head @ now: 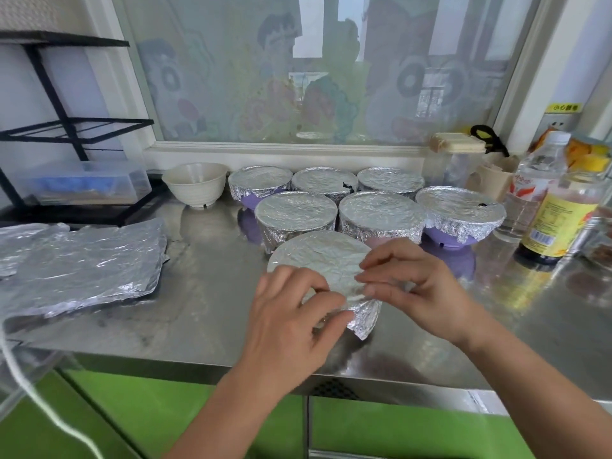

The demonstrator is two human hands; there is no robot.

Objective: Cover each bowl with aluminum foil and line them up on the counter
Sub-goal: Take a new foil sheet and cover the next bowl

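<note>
A bowl wrapped in foil stands near the front of the steel counter. My left hand curls round its near side and pinches the foil skirt. My right hand pinches the foil at the near right rim. Behind it stand several foil-covered bowls in two rows, some showing purple bases. An uncovered cream bowl sits at the left end of the back row. Loose foil sheets lie flat at the left.
A black wire rack with a clear plastic box stands at the back left. Bottles and jars crowd the right side. A window ledge runs behind the bowls. A white cord hangs at the lower left.
</note>
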